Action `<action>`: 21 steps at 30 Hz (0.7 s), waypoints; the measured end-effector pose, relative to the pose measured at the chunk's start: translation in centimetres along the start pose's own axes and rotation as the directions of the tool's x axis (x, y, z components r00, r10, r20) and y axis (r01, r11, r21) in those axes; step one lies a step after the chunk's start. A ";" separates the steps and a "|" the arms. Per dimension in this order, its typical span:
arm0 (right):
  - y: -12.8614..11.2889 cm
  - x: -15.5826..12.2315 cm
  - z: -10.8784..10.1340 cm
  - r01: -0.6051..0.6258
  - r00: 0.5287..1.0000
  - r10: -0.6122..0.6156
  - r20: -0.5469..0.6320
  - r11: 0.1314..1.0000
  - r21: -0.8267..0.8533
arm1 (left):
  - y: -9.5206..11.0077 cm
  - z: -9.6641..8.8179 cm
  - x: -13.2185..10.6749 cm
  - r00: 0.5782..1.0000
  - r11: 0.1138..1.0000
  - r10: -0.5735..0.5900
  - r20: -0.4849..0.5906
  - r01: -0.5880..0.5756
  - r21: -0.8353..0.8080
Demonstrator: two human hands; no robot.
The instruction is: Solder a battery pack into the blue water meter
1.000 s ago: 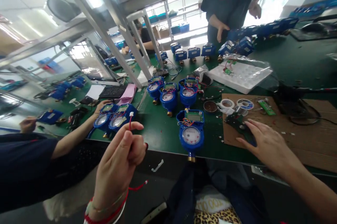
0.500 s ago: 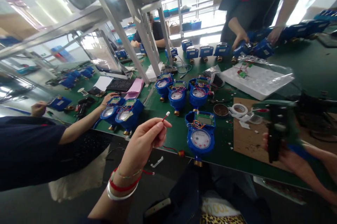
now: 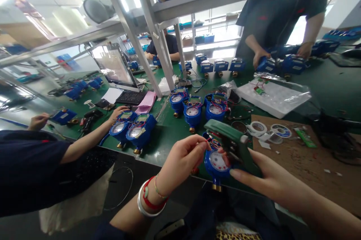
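Blue water meter (image 3: 216, 161) stands at the table's front edge, its round dial facing up and coloured wires (image 3: 214, 143) bunched above the dial. My left hand (image 3: 187, 155) is closed in a pinch at the meter's left side, on a thin red wire (image 3: 208, 140); the wire's tip is hard to make out. My right hand (image 3: 263, 172) grips a green-and-black hand tool (image 3: 232, 143), whose exact kind I cannot tell. This tool is tilted over the meter, hiding most of its display. The tool's far end is close to my left fingertips.
Three more blue meters (image 3: 192, 111) with wires stand behind. To the left, a co-worker's hand (image 3: 118, 113) touches two meters (image 3: 138, 131). White tape rolls (image 3: 257, 128) lie on brown cardboard (image 3: 270, 161). A white foam tray (image 3: 270, 99) is farther back; metal shelf posts (image 3: 158, 44) rise ahead.
My right hand has brought the green-and-black tool leftward from above the cardboard to over the front meter. My left hand has moved right with the red wire, to the meter's wires.
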State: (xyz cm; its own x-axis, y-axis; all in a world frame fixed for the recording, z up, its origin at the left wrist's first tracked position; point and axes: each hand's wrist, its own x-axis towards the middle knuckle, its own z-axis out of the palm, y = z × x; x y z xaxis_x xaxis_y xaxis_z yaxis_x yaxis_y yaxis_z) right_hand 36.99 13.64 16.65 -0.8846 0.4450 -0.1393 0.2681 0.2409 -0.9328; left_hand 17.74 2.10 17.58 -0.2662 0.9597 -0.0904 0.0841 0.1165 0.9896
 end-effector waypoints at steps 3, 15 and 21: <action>-1.0 1.0 0.9 0.082 0.997 -0.082 0.009 0.991 -0.108 | -0.3 0.4 -0.3 1.000 0.999 0.008 0.025 -0.010 0.052; 0.0 0.5 2.5 0.076 0.972 -0.113 -0.207 0.981 -0.178 | -1.5 0.9 -0.8 0.999 0.942 0.050 0.010 -0.051 0.332; 2.1 -0.8 0.4 0.037 0.931 -0.065 -0.360 0.996 -0.085 | -1.4 -0.2 -1.2 0.992 0.943 -0.025 -0.122 0.064 0.326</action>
State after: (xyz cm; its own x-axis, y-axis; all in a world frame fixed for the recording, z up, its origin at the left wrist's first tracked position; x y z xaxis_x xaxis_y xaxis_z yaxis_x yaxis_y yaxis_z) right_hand 38.14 13.43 14.64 -0.7031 0.7092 0.0510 0.2670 0.3299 -0.9055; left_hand 17.75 0.68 16.29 -0.3836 0.9180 -0.1012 0.3754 0.2551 0.8911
